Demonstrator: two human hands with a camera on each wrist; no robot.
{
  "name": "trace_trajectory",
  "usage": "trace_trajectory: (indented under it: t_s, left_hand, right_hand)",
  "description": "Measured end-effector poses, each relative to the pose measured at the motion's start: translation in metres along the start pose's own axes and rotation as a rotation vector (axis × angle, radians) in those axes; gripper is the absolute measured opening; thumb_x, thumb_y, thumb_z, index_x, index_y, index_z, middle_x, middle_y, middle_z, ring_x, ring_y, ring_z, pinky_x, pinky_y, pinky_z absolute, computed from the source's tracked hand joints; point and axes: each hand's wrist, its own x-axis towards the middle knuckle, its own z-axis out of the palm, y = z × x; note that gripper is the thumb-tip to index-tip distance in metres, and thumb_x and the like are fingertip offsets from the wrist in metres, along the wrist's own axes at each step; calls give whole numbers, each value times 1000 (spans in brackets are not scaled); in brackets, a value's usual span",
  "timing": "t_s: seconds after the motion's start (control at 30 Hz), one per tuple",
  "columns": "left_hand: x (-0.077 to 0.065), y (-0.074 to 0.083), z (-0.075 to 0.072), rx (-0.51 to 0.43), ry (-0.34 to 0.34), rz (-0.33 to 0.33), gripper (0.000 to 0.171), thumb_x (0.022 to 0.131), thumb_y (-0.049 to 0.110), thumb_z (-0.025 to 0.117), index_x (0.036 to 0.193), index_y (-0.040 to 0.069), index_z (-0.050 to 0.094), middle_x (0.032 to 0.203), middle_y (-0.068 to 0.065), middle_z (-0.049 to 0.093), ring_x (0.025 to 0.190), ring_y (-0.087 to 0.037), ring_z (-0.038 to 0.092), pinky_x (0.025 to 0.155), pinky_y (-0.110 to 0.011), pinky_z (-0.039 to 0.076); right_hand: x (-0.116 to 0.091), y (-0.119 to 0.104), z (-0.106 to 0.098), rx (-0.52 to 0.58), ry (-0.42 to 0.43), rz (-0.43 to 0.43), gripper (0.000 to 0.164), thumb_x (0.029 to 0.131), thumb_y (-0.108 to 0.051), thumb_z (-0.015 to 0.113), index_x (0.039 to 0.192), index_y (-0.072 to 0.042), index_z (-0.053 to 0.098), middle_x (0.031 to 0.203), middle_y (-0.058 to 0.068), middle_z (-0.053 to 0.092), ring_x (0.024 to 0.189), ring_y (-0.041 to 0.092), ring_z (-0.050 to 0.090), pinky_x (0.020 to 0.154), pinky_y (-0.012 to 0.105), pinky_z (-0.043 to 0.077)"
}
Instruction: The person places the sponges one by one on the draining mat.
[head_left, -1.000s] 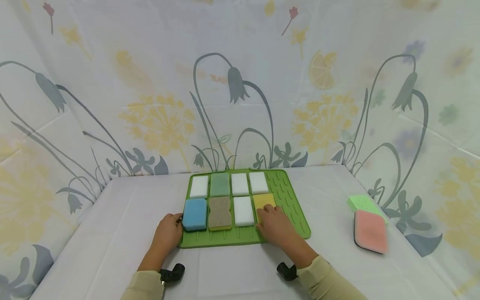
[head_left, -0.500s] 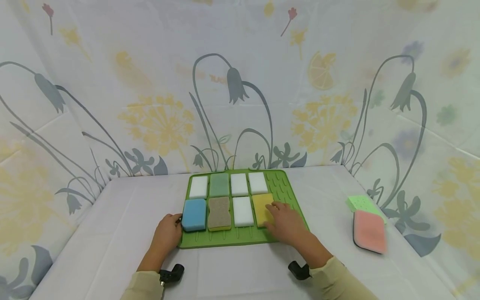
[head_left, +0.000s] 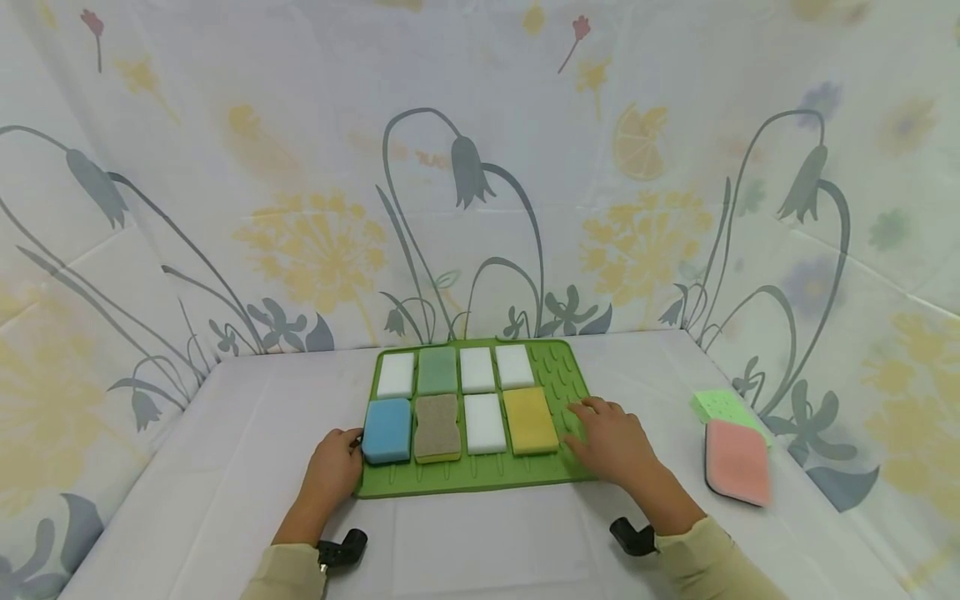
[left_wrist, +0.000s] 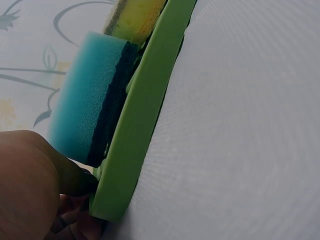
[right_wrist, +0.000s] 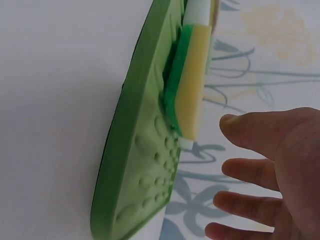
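A green ribbed drying mat [head_left: 480,477] with a raised rim lies on the table, bearing two rows of sponges. My left hand [head_left: 335,465] grips its left edge; in the left wrist view the thumb is at the rim and the fingers curl around the corner. Right beside that hand sits a blue sponge [head_left: 387,431] with a dark scouring layer underneath. My right hand [head_left: 613,440] hovers over the mat's right side, fingers spread and holding nothing. Nearest to it is a yellow sponge [head_left: 531,421] with a green underside [right_wrist: 175,82], last in the front row.
A grey-brown-topped sponge [head_left: 437,427] and several white sponges [head_left: 485,423] share the mat with a green one [head_left: 437,371]. Off to the right, a pink sponge [head_left: 738,462] leans on a light green one [head_left: 723,407]. A flowered cloth [head_left: 480,208] rises behind.
My right hand has let go of the yellow sponge and moved right, off it. The yellow sponge stays in the front row. My left hand keeps its place at the mat's edge.
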Motion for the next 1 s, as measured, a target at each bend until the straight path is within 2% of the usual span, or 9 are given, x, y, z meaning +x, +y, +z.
trace_trajectory:
  t_s: [0.43,0.67,1.0]
  left_hand:
    - [1,-1,1,-5,-2,1,35,95,6,49,126,-8,59,107,-21,62,99,-34,61,83,-49,52]
    - [1,-1,0,-9,0,1,35,95,5,50,126,-9,59,107,-22,62,99,-34,61,84,-49,52]
    - [1,-3,2,-6,-3,-7,35,95,6,51,126,-8,58,107,-21,62,99,-34,61,84,-49,52]
  right_hand:
    - [-17,37,-1,-16,56,34,47,88,-36,67,127,-10,62,130,21,57,111,46,56,80,63,46]
    - [-26,55,-5,-16,49,69,43,89,-35,66,124,-10,63,129,22,56,110,47,56,80,65,45]
    - [-38,79,-13,-50,15,125,43,88,-36,66,121,-9,63,126,25,55,105,51,55,69,64,46]
